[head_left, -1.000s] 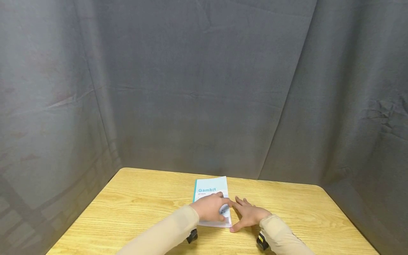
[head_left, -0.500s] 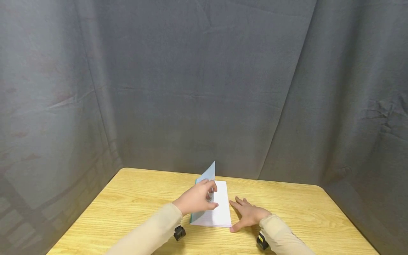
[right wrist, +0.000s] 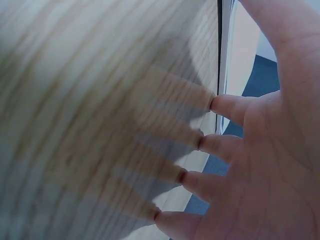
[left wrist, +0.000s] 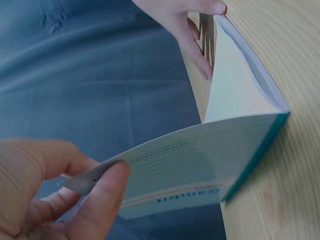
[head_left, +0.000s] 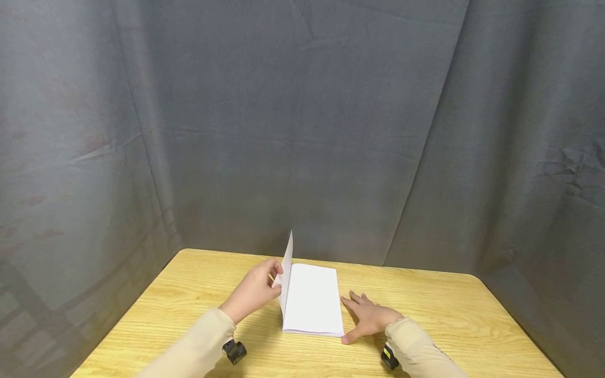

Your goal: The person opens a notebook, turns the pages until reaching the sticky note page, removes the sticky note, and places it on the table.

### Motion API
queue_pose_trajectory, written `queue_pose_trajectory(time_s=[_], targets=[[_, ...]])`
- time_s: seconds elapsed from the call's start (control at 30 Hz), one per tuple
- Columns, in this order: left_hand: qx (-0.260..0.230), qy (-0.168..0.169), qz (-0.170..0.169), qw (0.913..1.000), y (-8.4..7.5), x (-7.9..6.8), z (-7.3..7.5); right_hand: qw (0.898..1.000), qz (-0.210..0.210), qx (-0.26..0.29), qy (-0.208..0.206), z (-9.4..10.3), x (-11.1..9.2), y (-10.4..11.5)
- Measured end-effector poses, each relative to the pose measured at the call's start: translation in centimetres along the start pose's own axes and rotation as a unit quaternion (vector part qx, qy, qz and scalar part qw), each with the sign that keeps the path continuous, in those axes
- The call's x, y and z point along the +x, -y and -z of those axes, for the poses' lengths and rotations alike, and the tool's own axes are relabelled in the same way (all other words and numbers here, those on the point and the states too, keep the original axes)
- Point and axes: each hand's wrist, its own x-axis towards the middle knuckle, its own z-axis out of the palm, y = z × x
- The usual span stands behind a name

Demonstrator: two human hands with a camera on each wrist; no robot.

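Note:
A notebook lies on the table with its front cover lifted nearly upright at the left, baring a blank white page. "Gambit" lettering and a teal spine show in the left wrist view. My left hand pinches the cover's free edge between thumb and fingers. At the notebook's right edge my right hand rests with spread fingers, the thumb at the near right corner. In the right wrist view its fingertips touch the tabletop beside the page edges.
The wooden table carries the notebook near its far edge. Grey curtains hang behind it and along both sides. A small black wrist camera sits under the left sleeve, another black camera under the right.
My left hand has moved left, swinging the notebook's cover from flat to nearly upright and uncovering the white page. The right hand stays in place.

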Motion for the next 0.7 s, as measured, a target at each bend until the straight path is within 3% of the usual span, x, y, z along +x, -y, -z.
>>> queue_pose_trajectory(time_s=[0.17, 0.33, 0.57, 0.7], targets=[[-0.007, -0.018, 0.059, 0.9981, 1.1, -0.7, 1.4, 1.0, 0.003, -0.004, 0.0, 0.0, 0.0, 0.0], [0.006, -0.03, 0.091, 0.9954, 2.3, -1.5, 2.4, 1.0, 0.005, -0.01, -0.003, 0.0, 0.1, -0.1], [0.023, -0.013, 0.14, 0.9898, 4.2, -2.7, 3.1, 1.0, 0.0, -0.002, 0.01, 0.3, 0.0, 0.1], [0.008, -0.005, 0.163, 0.9865, 5.2, -3.3, 3.2, 1.0, -0.002, -0.003, 0.011, 0.3, 0.0, 0.1]])
